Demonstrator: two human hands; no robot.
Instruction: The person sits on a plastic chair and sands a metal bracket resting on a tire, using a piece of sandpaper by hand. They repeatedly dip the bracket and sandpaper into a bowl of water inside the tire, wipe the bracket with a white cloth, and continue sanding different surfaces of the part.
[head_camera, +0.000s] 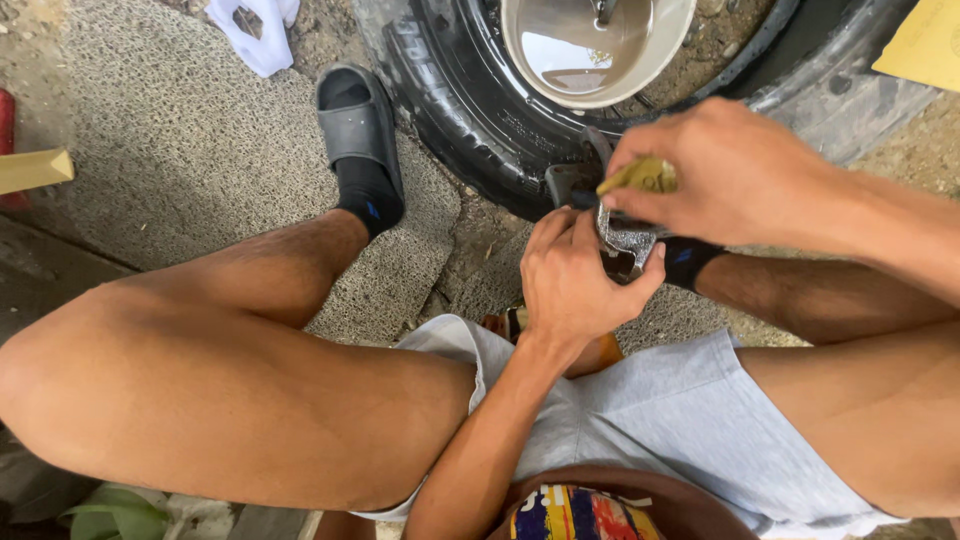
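My left hand (575, 280) grips a silvery metal part (628, 243) held between my knees. My right hand (725, 170) comes in from the right and pinches a small yellowish piece (645, 176) pressed down on top of that part. A darker metal bit (570, 183) of the same assembly sticks out toward the black tyre (470, 110) just beyond. Both hands hide most of the metal part.
A white bowl (520, 50) with liquid sits inside the tyre. My left foot in a black slide sandal (358, 125) rests on grey matting (180, 150). A white cloth (255, 30) lies at the top, a yellow board (925, 45) top right, a wooden stick (35, 168) at left.
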